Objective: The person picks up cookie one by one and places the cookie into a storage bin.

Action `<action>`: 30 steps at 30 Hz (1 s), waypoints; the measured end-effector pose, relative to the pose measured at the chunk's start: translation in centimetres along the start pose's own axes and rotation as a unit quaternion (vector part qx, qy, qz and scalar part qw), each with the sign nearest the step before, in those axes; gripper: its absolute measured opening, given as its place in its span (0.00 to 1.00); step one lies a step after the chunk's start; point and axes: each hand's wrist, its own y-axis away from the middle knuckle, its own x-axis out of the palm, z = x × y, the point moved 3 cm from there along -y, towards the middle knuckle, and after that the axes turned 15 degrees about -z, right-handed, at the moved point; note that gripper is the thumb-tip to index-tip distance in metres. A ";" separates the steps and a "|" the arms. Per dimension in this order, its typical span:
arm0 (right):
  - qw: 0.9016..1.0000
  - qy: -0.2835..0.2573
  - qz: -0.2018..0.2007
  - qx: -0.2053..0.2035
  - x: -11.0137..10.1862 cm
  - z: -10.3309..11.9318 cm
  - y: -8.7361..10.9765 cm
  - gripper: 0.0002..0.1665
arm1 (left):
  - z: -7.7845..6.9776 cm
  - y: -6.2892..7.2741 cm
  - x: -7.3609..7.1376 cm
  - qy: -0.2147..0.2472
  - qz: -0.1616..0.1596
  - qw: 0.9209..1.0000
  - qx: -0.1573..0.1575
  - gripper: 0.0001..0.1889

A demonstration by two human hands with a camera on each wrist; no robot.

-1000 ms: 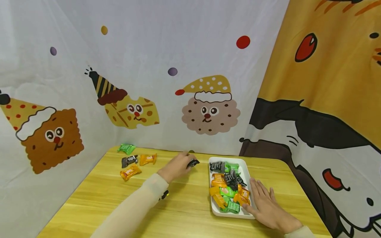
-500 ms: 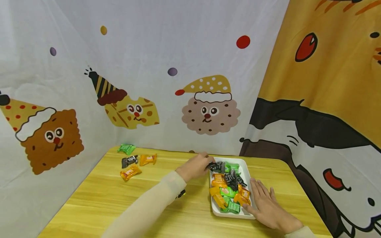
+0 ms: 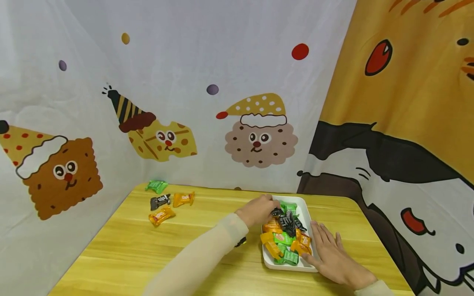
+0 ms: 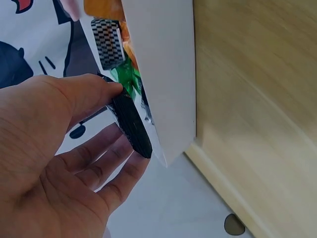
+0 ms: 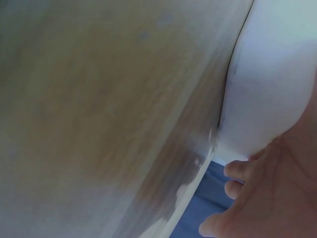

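In the left wrist view my left hand point(image 3: 257, 210) pinches a black-wrapped candy point(image 4: 130, 124) between thumb and fingers. That hand is over the back left corner of a white tray point(image 3: 289, 266) and partly covers it in the head view. Inside the tray lie several wrapped candies, among them a black one point(image 3: 286, 223), a green one point(image 3: 290, 257) and an orange one point(image 3: 271, 246). Along the tray's right side my right hand point(image 3: 337, 257) rests with straight fingers, its thumb at the front right part of the rim.
On the back left of the wooden table point(image 3: 122, 255) lie a green candy point(image 3: 157, 186), a black candy point(image 3: 160, 201), and two orange candies, one point(image 3: 183, 199) behind the other point(image 3: 161, 216). A printed cloth point(image 3: 177, 53) hangs behind the table.
My left hand has carried the black candy rightward across the table to the tray's back left corner. The right hand has stayed by the tray.
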 end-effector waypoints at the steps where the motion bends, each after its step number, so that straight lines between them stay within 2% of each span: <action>1: 1.000 0.000 0.001 0.000 0.0 0.0 0.0 0.67 | -0.1 -0.1 0.1 -0.004 0.003 1.000 0.000 0.24; 6: 1.000 0.003 -0.003 -0.004 -0.1 0.2 -0.1 0.67 | -0.8 -0.6 0.6 -0.025 0.006 1.000 0.005 0.23; 11: 1.000 0.018 -0.013 -0.009 0.1 0.2 -0.2 0.67 | -0.9 -0.9 0.9 -0.030 0.007 1.000 -0.004 0.23; 22: 1.000 0.008 -0.006 -0.003 0.2 0.1 -0.2 0.67 | -0.9 -1.2 0.5 -0.036 0.008 0.999 0.006 0.23; 30: 1.000 0.015 -0.010 -0.009 0.2 0.1 -0.2 0.67 | -0.5 -0.8 0.4 -0.035 0.002 0.999 0.000 0.22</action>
